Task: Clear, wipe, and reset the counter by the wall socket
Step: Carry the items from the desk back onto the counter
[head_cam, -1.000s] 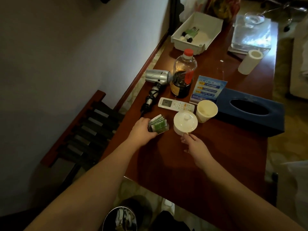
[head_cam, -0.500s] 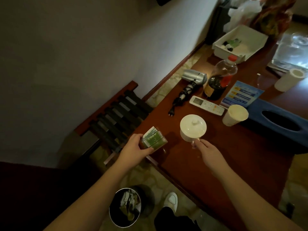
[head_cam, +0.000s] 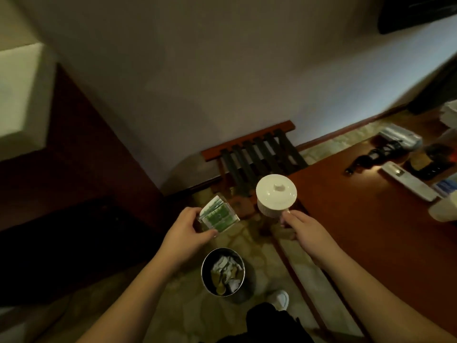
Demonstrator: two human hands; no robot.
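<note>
Left hand (head_cam: 186, 232) grips clear holder of green packets (head_cam: 218, 217), tilted, off the desk (head_cam: 371, 219) above floor. Right hand (head_cam: 305, 230) pinches handle of upright lidded white cup (head_cam: 275, 195) at desk's corner edge, forearms extended.

White lidded cup (head_cam: 276, 194), green-striped packets (head_cam: 218, 217), reddish-brown counter (head_cam: 358, 219)

Both hands lifted their loads off the counter (head_cam: 371, 219): the left hand (head_cam: 184, 233) carried the green packets (head_cam: 218, 216), the right hand (head_cam: 305, 230) the lidded cup (head_cam: 275, 194), out over the floor.
</note>
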